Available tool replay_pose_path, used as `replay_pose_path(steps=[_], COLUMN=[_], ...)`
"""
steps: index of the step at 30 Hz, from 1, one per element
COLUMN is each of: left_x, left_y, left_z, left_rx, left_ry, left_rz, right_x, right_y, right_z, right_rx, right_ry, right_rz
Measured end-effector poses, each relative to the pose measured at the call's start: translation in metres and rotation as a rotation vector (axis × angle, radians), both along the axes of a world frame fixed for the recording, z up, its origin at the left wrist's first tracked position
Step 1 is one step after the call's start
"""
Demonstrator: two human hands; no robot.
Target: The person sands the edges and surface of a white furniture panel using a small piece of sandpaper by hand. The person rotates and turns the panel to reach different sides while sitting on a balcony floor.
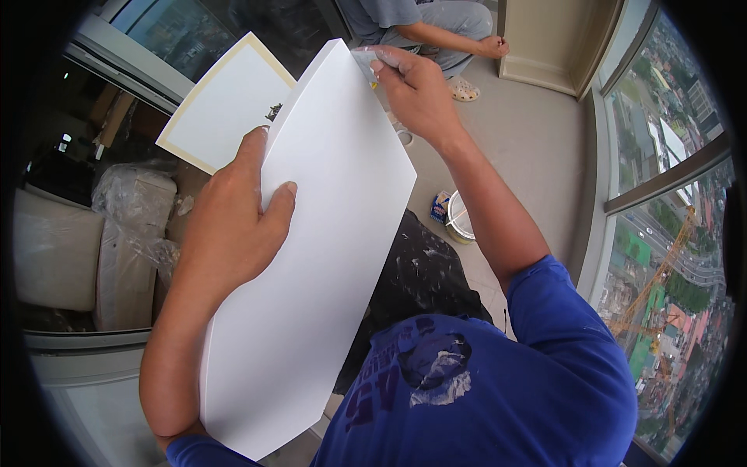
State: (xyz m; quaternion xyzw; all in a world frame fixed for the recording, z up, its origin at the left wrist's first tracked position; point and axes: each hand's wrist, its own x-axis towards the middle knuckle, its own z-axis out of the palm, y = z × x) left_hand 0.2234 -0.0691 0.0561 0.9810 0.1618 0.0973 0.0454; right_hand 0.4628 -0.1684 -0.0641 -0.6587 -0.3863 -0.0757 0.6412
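Observation:
A long white panel [327,210] with angled corners rests tilted across my lap and along my left forearm. My left hand [241,206] grips its left edge, thumb lying on the broad face and fingers round the side. At the panel's far right corner, my right hand [416,89] is closed on a small thin grey piece [364,64], pressed against the edge; its exact kind is unclear. White residue marks the right fingers. Behind the panel stands a white board with a cream border [226,105], partly hidden.
A person [436,35] sits at the far side beside a beige frame [556,47]. On the floor are a white tub [461,218] and a blue packet [440,206]. Plastic-wrapped cushions [136,202] stand at left past a door track. Tall windows [661,210] line the right.

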Motion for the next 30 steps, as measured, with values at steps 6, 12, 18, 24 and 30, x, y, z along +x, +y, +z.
replay_pose_path(steps=[6, 12, 18, 24, 30], left_x=[0.007, 0.005, 0.003, 0.007, 0.011], left_y=[-0.012, -0.010, -0.005, -0.012, -0.017], left_z=[0.017, 0.013, 0.006, 0.014, 0.020], left_rx=[-0.158, -0.150, -0.088, -0.148, -0.177], left_ry=[0.120, 0.075, 0.023, 0.113, 0.174], left_rz=[0.143, 0.088, 0.030, 0.143, 0.199], right_x=[0.006, 0.012, 0.018, 0.041, 0.028], right_y=[-0.007, 0.009, -0.015, -0.032, -0.005], right_z=[-0.078, 0.011, 0.041, 0.015, 0.010], right_rx=[-0.151, 0.176, 0.355, 0.163, 0.084], right_ry=[0.163, 0.005, 0.031, 0.325, 0.419], right_rz=[0.047, 0.084, 0.189, 0.534, 0.505])
